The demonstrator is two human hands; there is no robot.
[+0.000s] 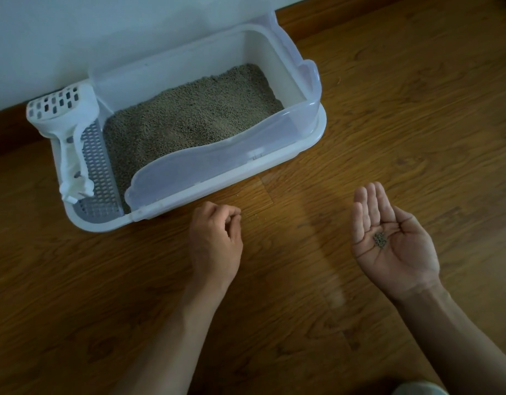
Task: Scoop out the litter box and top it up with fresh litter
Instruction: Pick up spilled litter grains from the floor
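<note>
**Two hands over the floor, a few litter grains cupped in the right palm**

Nearest the camera, both bare forearms reach forward over the wooden floor (pixel 274 309). The right hand (pixel 394 238) is turned palm up with its fingers (pixel 371 203) straight and held close together, and a small cluster of grains (pixel 379 240) lies in the hollow of the palm. The left hand (pixel 214 238) is palm down just above the floor, its fingers curled in with the thumb and fingertips brought together near the boards; it may be pinching a grain, but the view is too small and dim to tell whether anything is between them. The two hands are well apart, with bare floor between them.

Just beyond the left hand stands the litter box (pixel 303 143), a white tray with a clear, high splash wall round it that dips low on the near side. It sits on the floor with its far side against the pale wall (pixel 103 29). Inside, grey-brown litter (pixel 189 118) covers the bottom in an uneven layer, heaped a little toward the far right corner. At the box's left end is a perforated grey grate (pixel 99 172), set apart from the litter. A white slotted scoop (pixel 66 124) rests at that end, its basket toward the wall and its handle pointing toward the near edge along the grate.
</note>
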